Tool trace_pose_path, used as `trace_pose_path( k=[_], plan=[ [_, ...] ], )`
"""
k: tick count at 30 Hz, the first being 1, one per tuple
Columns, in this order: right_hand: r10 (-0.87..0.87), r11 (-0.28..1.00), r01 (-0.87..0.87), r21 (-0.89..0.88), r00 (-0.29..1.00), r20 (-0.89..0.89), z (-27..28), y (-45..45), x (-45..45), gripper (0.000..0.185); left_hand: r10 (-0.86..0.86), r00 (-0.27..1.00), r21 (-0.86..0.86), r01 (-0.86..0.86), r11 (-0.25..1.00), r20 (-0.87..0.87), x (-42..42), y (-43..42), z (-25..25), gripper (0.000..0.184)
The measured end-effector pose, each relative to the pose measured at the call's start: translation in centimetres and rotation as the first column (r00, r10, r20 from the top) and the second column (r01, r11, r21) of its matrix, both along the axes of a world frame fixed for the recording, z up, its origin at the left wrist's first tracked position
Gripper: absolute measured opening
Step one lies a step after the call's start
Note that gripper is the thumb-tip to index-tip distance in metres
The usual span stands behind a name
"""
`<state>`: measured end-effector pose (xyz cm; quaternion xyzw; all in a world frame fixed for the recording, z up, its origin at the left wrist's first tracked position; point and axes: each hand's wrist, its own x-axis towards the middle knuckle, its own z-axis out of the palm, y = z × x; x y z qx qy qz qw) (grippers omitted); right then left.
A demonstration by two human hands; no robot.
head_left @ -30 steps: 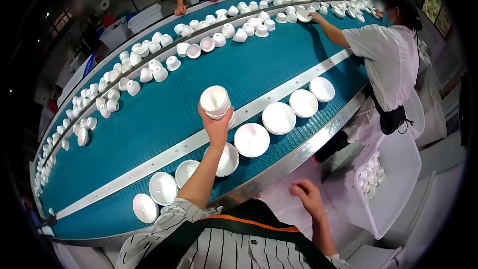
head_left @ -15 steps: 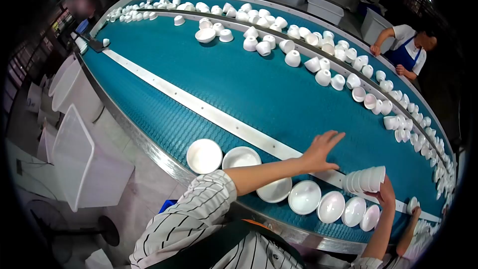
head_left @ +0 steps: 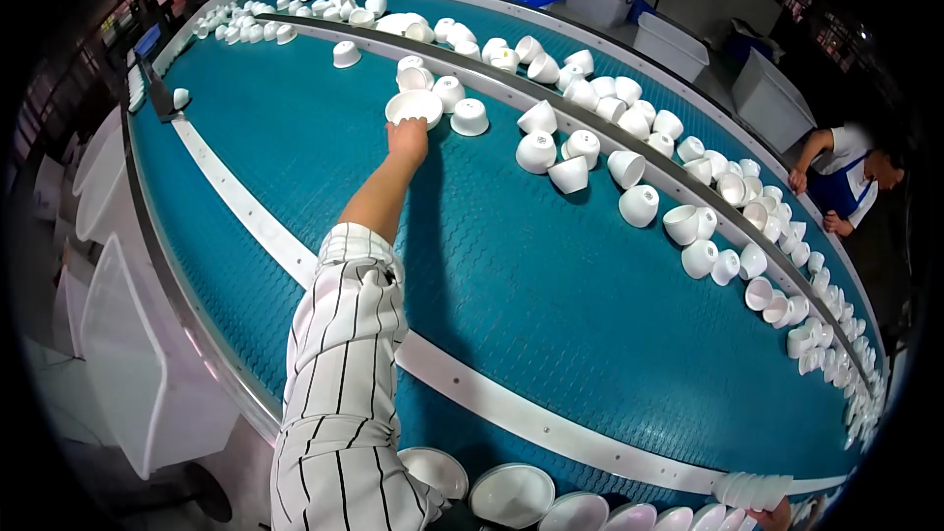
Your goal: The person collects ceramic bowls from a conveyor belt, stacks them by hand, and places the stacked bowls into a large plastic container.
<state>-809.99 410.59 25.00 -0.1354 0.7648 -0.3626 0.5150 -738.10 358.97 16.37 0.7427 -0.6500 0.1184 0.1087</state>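
My left hand (head_left: 406,141) reaches far across the belt, its fingers closed on the near rim of a wide white bowl (head_left: 414,106). Small white cups touch or stand close beside that bowl, among them an upside-down cup (head_left: 470,118) just to its right. Low at the right edge of the view, my right hand (head_left: 772,515) is partly cut off. It holds a sideways stack of nested white bowls (head_left: 752,489) over the white divider strip. Along the near lane lies a row of white bowls, including a bowl (head_left: 512,494) close to my body.
A teal conveyor belt (head_left: 324,157) is split by a white strip (head_left: 492,404) and a metal rail (head_left: 462,69). Many white cups line the rail on both sides. A co-worker in a blue apron (head_left: 839,191) stands at the far right. White bins (head_left: 123,364) stand at the left.
My left hand has moved from above the divider strip to the far bowl and taken hold of its rim. The view has shifted, leaving my right hand and the stack lower in the picture.
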Motion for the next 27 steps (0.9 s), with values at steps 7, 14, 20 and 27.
trace_pose_path(
  k=[7,14,20,27],
  plan=[
    [0.002,0.999,-0.002,0.041,1.000,0.004,1.1,-1.1,0.7,0.040,-0.268,0.957,-0.051,0.274,0.960,0.107,3.2,15.7,1.9,0.002],
    [-0.078,0.993,0.080,0.088,0.996,-0.031,9.0,6.7,-2.2,0.040,-0.384,0.922,0.030,0.386,0.922,-0.056,12.9,39.2,7.6,0.007],
    [-0.155,0.970,0.161,0.181,0.987,-0.049,20.7,12.6,-5.4,0.040,-0.496,0.860,0.278,0.508,0.815,-0.117,20.1,46.4,15.3,0.006],
    [-0.154,0.966,0.156,0.206,0.988,-0.022,22.4,12.5,-7.0,0.040,-0.388,0.920,0.398,0.375,0.838,-0.050,23.5,48.3,15.1,0.007]
  ],
)
